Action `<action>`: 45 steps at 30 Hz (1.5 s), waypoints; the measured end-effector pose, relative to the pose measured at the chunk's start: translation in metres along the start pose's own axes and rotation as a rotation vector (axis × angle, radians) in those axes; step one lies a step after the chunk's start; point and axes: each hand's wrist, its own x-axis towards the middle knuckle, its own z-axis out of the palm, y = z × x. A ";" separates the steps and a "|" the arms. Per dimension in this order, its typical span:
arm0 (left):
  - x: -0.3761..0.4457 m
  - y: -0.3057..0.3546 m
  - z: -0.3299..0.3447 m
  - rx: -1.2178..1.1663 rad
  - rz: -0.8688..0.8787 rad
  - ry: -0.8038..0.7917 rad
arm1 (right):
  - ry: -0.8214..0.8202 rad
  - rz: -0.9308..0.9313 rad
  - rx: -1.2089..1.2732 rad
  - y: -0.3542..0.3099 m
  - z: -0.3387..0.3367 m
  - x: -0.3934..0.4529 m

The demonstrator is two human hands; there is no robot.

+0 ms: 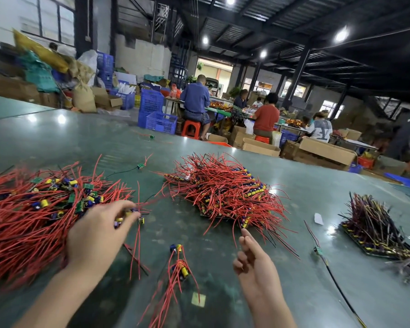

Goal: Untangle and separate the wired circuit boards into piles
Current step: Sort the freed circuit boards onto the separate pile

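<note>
Red wires are everywhere on this green worktop (223,292), and my left hand (97,233) sits at the near edge of the tangled heap (29,209) on my left. Its grip is closed in a pinch: thumb and fingers hold a small wired board (128,215) with yellow and blue parts, right at the heap's right-hand margin. My right hand (253,263) is released, holding nothing, its fingers loosely extended and pointing away from me toward the sorted pile (227,188) in the middle of the worktop.

What matters for the next move, as I judge it, is the line from pinch to pile. The board in my left hand lies to the left of the sorted pile, with bare worktop between them, and its wires trail two ways: some straight down toward me, some rightward and away toward the pile. So its long axis is not yet settled. My left hand already has it; my right hand is nearer the pile, almost touching the pile's closest wire ends.

A few loose boards (180,266) lie between my forearms, their wires running toward me. A darker bundle (374,230) sits well apart at the far right.
</note>
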 end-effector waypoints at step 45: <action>-0.056 0.053 0.025 -0.762 0.355 -0.167 | -0.170 -0.095 -0.015 0.024 0.022 -0.025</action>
